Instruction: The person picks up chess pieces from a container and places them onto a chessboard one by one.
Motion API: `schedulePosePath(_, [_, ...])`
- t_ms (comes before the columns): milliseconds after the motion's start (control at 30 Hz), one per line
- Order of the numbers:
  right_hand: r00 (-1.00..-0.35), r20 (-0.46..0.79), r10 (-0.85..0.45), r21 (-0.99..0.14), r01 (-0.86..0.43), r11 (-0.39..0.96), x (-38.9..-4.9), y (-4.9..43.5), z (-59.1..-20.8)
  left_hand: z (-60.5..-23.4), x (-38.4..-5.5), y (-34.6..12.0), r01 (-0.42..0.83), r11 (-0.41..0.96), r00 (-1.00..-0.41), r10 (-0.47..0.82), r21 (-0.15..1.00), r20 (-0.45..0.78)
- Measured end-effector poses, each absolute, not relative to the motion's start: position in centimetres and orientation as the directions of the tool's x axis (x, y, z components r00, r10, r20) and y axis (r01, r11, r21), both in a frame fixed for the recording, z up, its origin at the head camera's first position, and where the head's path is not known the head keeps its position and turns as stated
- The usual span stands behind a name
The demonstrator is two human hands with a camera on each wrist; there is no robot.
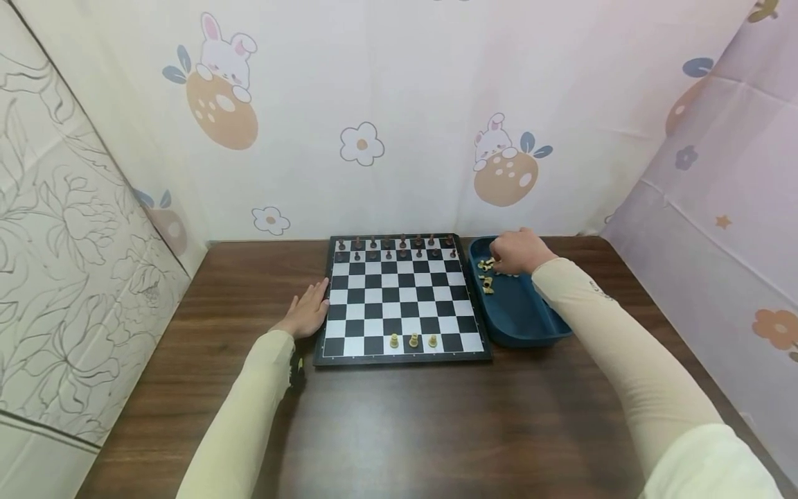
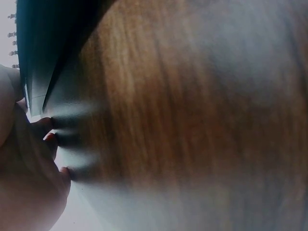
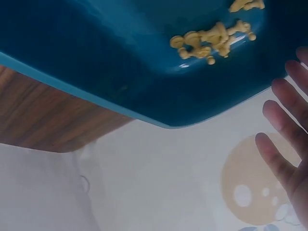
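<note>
A black-and-white chessboard (image 1: 399, 294) lies on the table, with two rows of dark chess pieces (image 1: 402, 254) along its far side. Three cream chess pieces (image 1: 414, 340) stand upright on its nearest row. My left hand (image 1: 306, 312) rests beside the board's left edge, fingers extended; the left wrist view shows its fingertips (image 2: 63, 174) low at the table. Over the far part of a blue tray (image 1: 520, 319) is my right hand (image 1: 519, 251). In the right wrist view its fingers (image 3: 287, 126) are spread and hold nothing. Several cream chess pieces (image 3: 211, 41) lie jumbled in the tray.
The brown wooden table (image 1: 386, 430) carries the board and, right beside it, the tray. A patterned curtain (image 1: 411, 83) hangs behind the table's far edge, another curtain (image 1: 704, 229) on the right. At the left stands a floral panel (image 1: 68, 235).
</note>
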State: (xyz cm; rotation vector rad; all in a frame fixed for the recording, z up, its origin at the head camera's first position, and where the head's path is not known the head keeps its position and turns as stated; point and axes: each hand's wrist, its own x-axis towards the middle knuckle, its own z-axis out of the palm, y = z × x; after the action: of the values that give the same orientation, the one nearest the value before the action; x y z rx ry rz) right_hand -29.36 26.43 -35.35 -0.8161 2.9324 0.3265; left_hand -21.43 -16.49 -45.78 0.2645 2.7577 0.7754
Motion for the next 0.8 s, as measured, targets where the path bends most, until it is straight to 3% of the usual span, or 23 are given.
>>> schedulePosePath(300, [-0.869, -0.134, -0.477, 0.149, -0.493, 0.857, -30.4, 27.7, -36.3, -45.7, -21.4, -16.3, 0.09, 0.839, -0.951, 0.233, 0.537, -0.204])
schedulePosePath(800, [-0.872, -0.103, -0.478, 0.211, -0.489, 0.846, -30.8, 29.6, -38.4, -45.9, -21.4, -16.4, 0.068, 0.846, -0.952, 0.213, 0.529, -0.218])
